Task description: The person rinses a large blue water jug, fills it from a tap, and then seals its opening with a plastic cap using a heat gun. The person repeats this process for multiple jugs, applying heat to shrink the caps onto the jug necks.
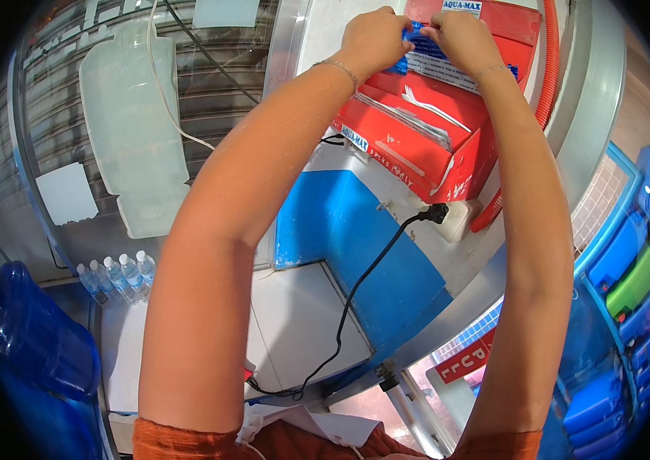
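Both my arms reach up to a red box [417, 167] on the wall, which bears writing. My left hand [378, 35] grips a piece of blue plastic film [398, 66] at the top of the view. Close beside it, my right hand [457, 40] has its fingertips at the film's other edge; whether they pinch it is hard to tell. Below the hands, printed white-and-blue sheets [445, 72] stand in the back of the box. A white plastic fork [434, 108] and flat clear packets [405, 122] lie in its front part.
A black plug [437, 213] sits in a wall socket [460, 221], its cable hanging over a white tiled counter [296, 316]. Small water bottles [120, 279] stand at the left, near a large blue container [37, 333]. A red corrugated hose [549, 69] runs right of the box. Blue containers [618, 247] fill a rack.
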Tool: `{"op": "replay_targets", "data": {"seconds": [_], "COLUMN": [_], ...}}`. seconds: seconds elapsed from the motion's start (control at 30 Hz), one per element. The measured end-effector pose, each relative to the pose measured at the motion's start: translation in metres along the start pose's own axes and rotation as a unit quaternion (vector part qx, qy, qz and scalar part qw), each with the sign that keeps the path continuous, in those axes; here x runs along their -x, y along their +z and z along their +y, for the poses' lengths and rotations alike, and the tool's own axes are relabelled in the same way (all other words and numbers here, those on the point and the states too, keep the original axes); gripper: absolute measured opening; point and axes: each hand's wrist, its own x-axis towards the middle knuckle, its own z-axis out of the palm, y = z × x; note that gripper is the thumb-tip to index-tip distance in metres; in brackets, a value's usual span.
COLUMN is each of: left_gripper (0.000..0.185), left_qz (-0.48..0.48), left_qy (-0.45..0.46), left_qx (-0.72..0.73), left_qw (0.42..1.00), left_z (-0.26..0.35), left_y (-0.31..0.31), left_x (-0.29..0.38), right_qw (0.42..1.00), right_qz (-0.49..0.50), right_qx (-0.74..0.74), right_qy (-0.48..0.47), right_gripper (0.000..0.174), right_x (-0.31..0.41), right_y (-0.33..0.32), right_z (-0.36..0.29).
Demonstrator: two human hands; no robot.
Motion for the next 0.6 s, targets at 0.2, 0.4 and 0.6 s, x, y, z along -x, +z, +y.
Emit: {"op": "replay_targets", "data": {"seconds": [0.2,0.4,0.6], "left_gripper": [0.031,0.016,0.027], "left_qz": [-0.003,0.102,-0.018], "left_qy": [-0.011,-0.061,-0.094], "left_qx": [0.001,0.001,-0.036], "left_qw": [1.000,0.993,0.995], "left_z": [-0.013,-0.032,-0.035], "left_y": [0.004,-0.052,-0.090], "left_x": [-0.011,-0.008,0.004], "right_qw": [1.000,1.000,0.998], "right_qz": [-0.006,0.027,0.038], "right_qx": [-0.012,0.013,0.046], "right_qy": [-0.007,-0.005,-0.020], "right_gripper": [0.026,0.021,0.015], "right_x": [0.010,0.011,0.002], "right_y": [-0.007,-0.004,0.007], "right_z": [-0.002,-0.002,0.000]}}
